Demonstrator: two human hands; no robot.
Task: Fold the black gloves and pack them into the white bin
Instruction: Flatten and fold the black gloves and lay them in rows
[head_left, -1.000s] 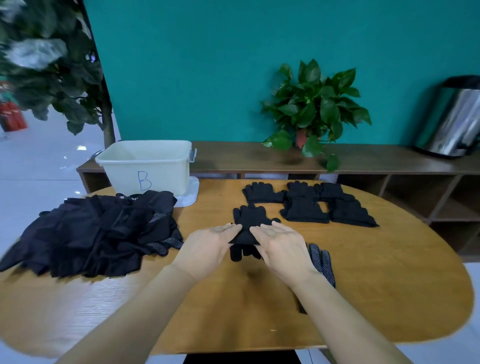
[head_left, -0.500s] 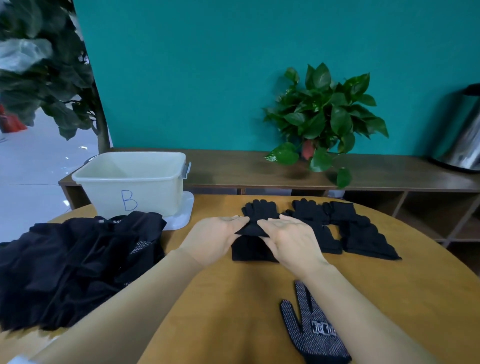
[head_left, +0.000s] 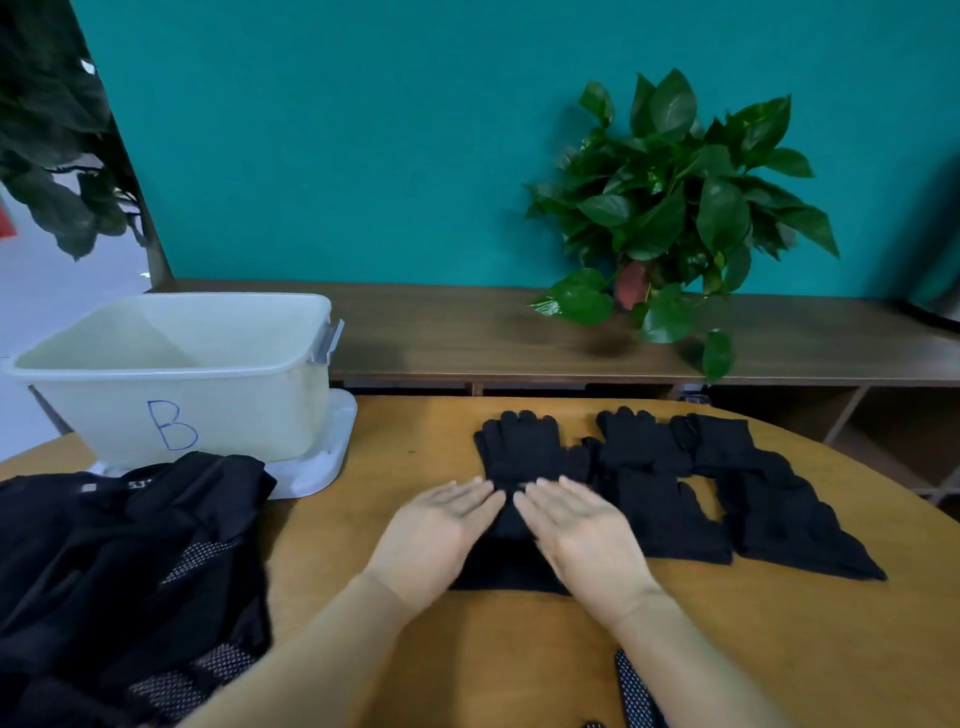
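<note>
Black glove (head_left: 511, 525) laid flat mid-table, near edge of the folded row (head_left: 675, 488) | left hand (head_left: 441, 530) and right hand (head_left: 576, 525) pressed on it, fingers straight and together | crease best flattened evenly, edges squared | white bin (head_left: 176, 384) far left, unfilled.

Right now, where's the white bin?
In the head view the white bin, marked with a B, stands at the far left of the wooden table, behind the pile of black gloves and left of both hands.
</note>
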